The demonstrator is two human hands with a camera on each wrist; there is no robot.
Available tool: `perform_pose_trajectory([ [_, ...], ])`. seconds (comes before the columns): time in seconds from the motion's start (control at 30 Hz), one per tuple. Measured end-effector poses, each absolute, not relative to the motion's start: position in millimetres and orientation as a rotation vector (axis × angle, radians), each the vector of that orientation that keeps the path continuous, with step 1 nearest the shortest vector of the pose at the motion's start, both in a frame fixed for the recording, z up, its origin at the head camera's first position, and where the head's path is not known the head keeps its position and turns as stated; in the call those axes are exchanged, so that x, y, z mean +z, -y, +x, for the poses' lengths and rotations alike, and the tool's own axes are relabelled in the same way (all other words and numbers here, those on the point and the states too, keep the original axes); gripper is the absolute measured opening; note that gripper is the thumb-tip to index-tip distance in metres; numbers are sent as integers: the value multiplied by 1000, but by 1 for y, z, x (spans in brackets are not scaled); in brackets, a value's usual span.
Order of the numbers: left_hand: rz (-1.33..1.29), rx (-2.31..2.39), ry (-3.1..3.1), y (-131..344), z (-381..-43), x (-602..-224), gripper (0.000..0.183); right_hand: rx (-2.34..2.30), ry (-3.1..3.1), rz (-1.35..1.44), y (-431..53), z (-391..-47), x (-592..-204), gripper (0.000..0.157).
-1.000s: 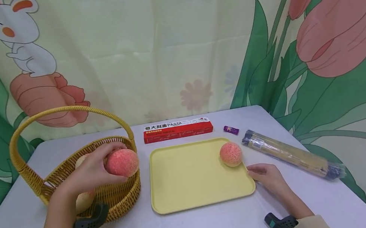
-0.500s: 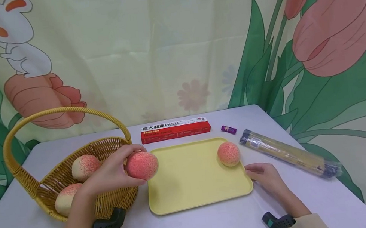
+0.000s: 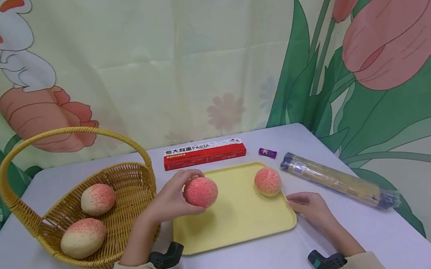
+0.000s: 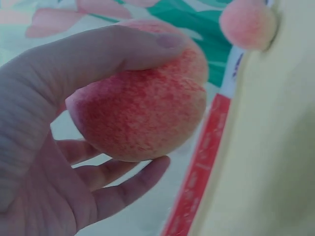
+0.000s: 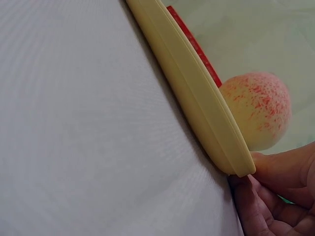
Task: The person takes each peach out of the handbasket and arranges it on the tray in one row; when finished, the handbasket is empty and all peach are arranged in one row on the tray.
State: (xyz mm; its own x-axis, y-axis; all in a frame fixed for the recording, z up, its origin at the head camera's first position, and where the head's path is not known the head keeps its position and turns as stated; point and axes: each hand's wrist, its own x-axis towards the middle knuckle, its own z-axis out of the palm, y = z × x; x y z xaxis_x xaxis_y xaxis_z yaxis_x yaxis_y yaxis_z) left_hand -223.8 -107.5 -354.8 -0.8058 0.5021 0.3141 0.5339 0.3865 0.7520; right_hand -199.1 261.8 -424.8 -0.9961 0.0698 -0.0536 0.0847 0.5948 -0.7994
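My left hand (image 3: 169, 200) grips a pink-red peach (image 3: 202, 192) above the left part of a yellow tray (image 3: 245, 222). In the left wrist view the thumb lies across this peach (image 4: 142, 113), with the fingers on its other side. A second peach (image 3: 267, 182) sits at the tray's right side. My right hand (image 3: 314, 207) is at the tray's right edge; the right wrist view shows its thumb and fingers pinching the tray's corner (image 5: 236, 160). To the left stands a wicker basket (image 3: 134, 172) with an arched handle, holding two pale, pink-topped peaches, one farther back (image 3: 98, 199) and one nearer (image 3: 83, 238).
Behind the tray lies a red and white pasta box (image 3: 204, 155). A small purple packet (image 3: 267, 153) is right of it. A long clear-wrapped bundle of pasta (image 3: 338, 181) lies slanted at the right of the white table (image 3: 230, 268). A printed curtain hangs behind.
My left hand has carried the peach rightward from over the basket to above the tray, uncovering the peaches in the basket. The right hand stays at the tray edge. The head view has shifted slightly.
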Motion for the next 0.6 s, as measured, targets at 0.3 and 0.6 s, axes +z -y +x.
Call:
perform_pose_trajectory([
  [0.3,-879,-1444,2598,76,-235,-378,63,-1392,-2788,153,-261,-199,-423,28],
  [0.6,-864,-1447,2700,69,-237,-390,61,-1397,-2779,170,-261,-200,-425,28],
])
